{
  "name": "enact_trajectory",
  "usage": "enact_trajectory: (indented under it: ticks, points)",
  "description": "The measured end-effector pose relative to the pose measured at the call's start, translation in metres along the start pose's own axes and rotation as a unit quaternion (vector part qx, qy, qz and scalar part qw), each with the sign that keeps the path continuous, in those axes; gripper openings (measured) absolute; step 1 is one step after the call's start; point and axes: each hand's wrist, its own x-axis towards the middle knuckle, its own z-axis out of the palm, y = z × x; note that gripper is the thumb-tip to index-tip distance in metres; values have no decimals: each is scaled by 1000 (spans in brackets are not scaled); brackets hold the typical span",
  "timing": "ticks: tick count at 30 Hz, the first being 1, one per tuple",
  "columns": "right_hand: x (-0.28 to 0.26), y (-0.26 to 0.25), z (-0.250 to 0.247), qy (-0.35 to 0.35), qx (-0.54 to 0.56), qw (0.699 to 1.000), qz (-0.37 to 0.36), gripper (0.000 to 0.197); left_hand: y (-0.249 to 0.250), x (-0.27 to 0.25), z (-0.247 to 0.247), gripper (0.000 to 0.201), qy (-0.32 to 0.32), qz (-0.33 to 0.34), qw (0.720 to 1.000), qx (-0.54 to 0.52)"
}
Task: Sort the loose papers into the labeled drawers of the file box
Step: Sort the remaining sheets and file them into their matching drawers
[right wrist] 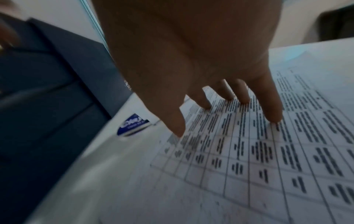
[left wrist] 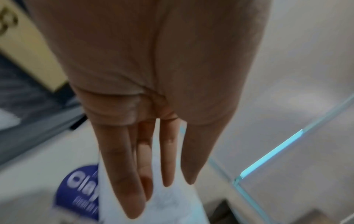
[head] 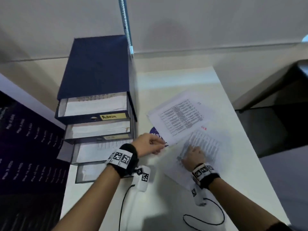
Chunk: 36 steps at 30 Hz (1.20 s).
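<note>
A dark blue file box (head: 95, 67) stands at the table's left, with several drawers pulled out stepwise and paper in each. The top drawer carries a yellow label reading "Admin" (head: 113, 116); the lower labels are unreadable. Two printed sheets lie to its right. My left hand (head: 157, 146) (left wrist: 164, 189) pinches the near corner of the upper sheet of text lines (head: 180, 117) (left wrist: 172, 204). My right hand (head: 193, 153) (right wrist: 229, 118) lies flat, fingertips pressing on the lower sheet with a printed grid (head: 206, 147) (right wrist: 249, 159).
A round blue sticker (head: 154, 135) (left wrist: 78, 186) (right wrist: 132, 125) sits on the white table (head: 166, 205), partly under the papers. A dark panel with white lettering (head: 25, 147) borders the left. Dark furniture (head: 275, 122) stands beyond the right table edge. Black cables (head: 205, 219) trail near me.
</note>
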Motion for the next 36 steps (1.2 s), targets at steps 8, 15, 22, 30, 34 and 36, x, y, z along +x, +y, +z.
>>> enact_trajectory:
  ticks: [8,15,22,30,34,36]
  points:
    - [5,78,-46,57,220,957,179,79,-29,99,106,63,51,-153,979,129]
    - [13,116,-41,104,433,877,179,102,-22,121,155,48,61,-159,985,19]
    - [25,164,-95,211,419,878,92,29,5,150,107,11,192,-40,980,22]
    - [33,176,-167,238,578,776,-85,36,-5,205,49,68,165,-93,937,294]
    - [41,169,-188,281,658,695,-69,31,-21,196,77,61,129,-89,879,450]
    - [53,163,-185,265,686,677,-38,28,-20,188,93,49,141,-40,863,484]
